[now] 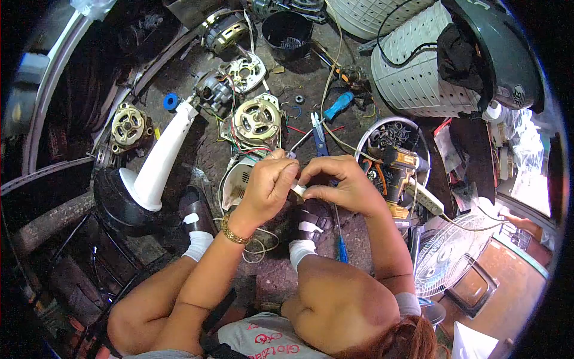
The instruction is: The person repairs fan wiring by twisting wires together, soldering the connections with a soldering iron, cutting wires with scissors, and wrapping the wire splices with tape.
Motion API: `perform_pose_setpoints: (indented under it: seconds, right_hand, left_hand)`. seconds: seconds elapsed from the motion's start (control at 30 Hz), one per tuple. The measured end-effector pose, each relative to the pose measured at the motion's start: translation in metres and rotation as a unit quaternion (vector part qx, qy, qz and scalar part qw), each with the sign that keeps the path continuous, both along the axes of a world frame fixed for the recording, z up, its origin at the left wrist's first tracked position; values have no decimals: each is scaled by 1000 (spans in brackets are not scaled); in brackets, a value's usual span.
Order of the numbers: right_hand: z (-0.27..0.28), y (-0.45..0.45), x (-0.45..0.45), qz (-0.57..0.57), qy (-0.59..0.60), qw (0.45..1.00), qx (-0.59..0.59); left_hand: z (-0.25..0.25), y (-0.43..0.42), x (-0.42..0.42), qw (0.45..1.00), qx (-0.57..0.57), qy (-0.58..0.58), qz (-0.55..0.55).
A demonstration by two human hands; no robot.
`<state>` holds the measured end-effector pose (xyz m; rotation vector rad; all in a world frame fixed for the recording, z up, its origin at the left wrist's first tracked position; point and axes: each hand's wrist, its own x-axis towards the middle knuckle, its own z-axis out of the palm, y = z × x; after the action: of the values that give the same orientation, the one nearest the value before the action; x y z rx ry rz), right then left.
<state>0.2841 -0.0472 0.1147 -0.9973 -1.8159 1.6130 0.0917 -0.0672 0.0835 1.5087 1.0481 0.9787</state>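
My left hand [269,185], with a gold-coloured bracelet at the wrist, is closed in a fist-like grip; what lies inside its fingers is hidden. Close beside it, my right hand [338,179] pinches a small white piece [299,189] between thumb and fingertips, with something darker just below. A thin metal rod shows just beyond my left fist, and I cannot tell whether that hand holds it. Beyond my hands lie blue-handled pliers [319,137], a blue-handled screwdriver [339,106] and an open fan motor [257,119] with loose coloured wires.
At right, a yellow-and-black cordless drill [399,170] rests by a round tray [360,140] of small metal parts. A white power strip [426,197] lies beside it. To the left stand a white fan stand [158,155] and another motor [130,127]. A perforated white drum [412,72] is behind.
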Motion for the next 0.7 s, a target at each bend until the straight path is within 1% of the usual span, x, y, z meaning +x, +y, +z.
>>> perform_pose_setpoints:
  seconds: [0.07,0.13,0.2,0.23,0.43,0.5,0.53,0.57,0.6,0.63,0.7]
  right_hand:
    - [2,-1,-1,-3,-7,1000,3]
    - [2,-1,-2,-3,-13,1000,6]
    - [-2,-2,-1,-9,-5,998,54]
    - [-2,-3,-1,-9,-5,998,54]
    - [-9,-10,0,-15,7,999,40]
    - [-9,-13,-1,-8,-35,999,-3]
    - [-7,-14,-1,-8,-34,999,-2]
    - [-2,-14,0,-35,-55,998,-11]
    - [1,-15,1,-62,-76,995,-20]
    - [-2,-16,0,-63,-76,995,-20]
    - [-10,-18,-1,-112,-39,985,125]
  left_hand:
    - [3,1,-1,998,36,43,2]
    - [6,1,-1,998,45,50,7]
    - [6,1,0,997,54,57,11]
    - [6,1,1,996,63,63,12]
    - [5,1,1,994,75,77,-2]
    - [2,-1,1,995,72,75,0]
    - [0,-2,1,996,49,76,7]
    - [-1,-3,1,997,26,77,14]
    - [0,-2,1,997,25,77,15]
    - [1,-2,2,996,33,79,14]
    - [3,0,2,996,43,81,13]
